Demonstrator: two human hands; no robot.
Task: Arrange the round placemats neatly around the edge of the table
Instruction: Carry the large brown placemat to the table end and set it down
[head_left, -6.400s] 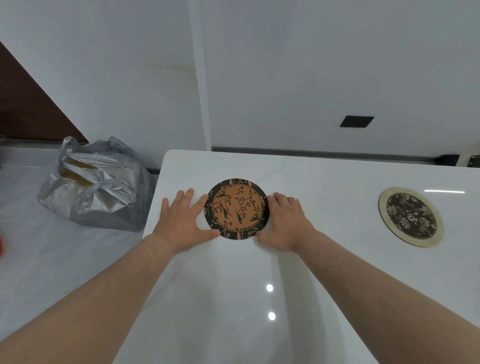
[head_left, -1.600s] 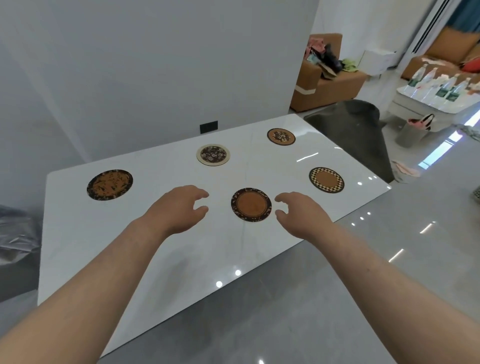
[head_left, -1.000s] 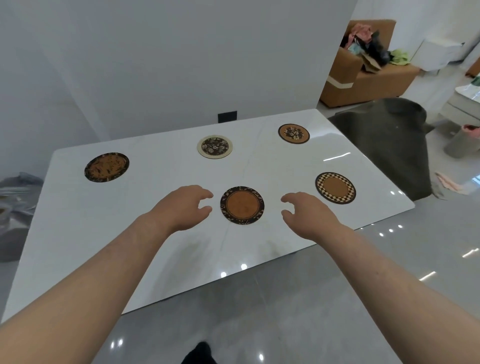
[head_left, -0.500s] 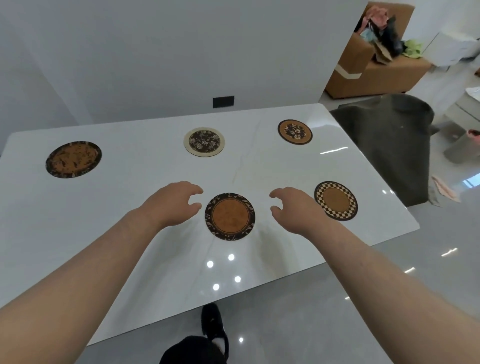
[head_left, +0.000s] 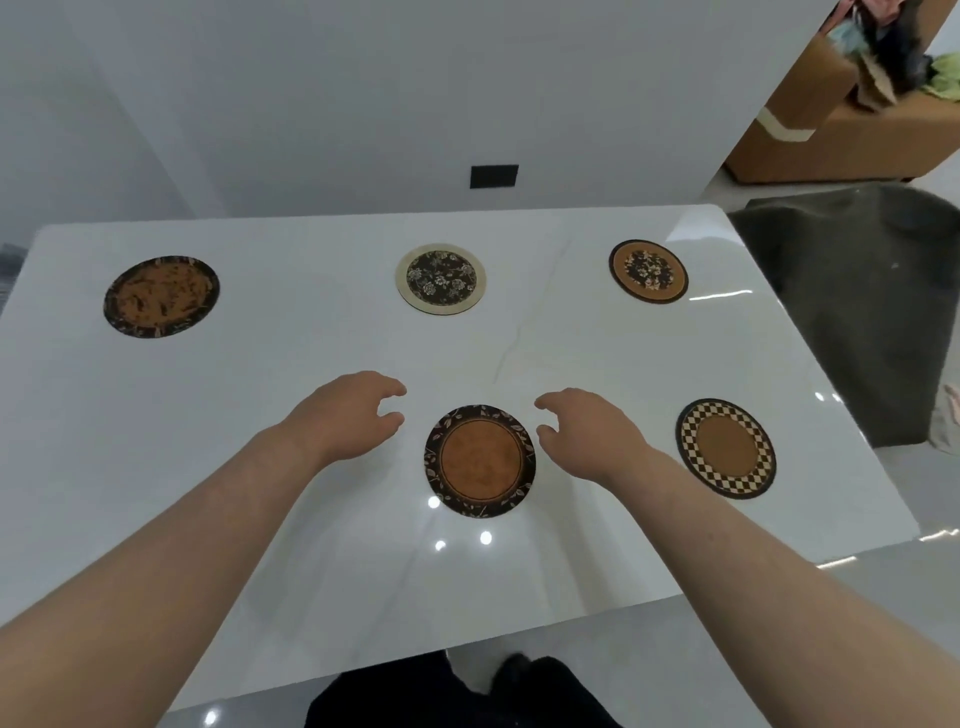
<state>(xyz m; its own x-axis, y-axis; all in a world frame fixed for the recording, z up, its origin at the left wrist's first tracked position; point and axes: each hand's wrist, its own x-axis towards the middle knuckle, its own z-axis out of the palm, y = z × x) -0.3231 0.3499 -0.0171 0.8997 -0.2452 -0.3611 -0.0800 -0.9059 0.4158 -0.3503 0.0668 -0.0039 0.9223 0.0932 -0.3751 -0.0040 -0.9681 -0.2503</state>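
Leaf-rimmed placemat (head_left: 480, 461) nearer the table edge than before

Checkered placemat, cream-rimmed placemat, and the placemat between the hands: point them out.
checkered placemat (head_left: 725, 448): head view, plain brown centre.
cream-rimmed placemat (head_left: 441, 278): head view, dark floral centre.
placemat between the hands (head_left: 480, 460): head view, brown centre.

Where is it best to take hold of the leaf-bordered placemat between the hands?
Probably at its left and right rim: the leaf-bordered placemat lies flat, with the open left hand and right hand flanking it, so press and slide.
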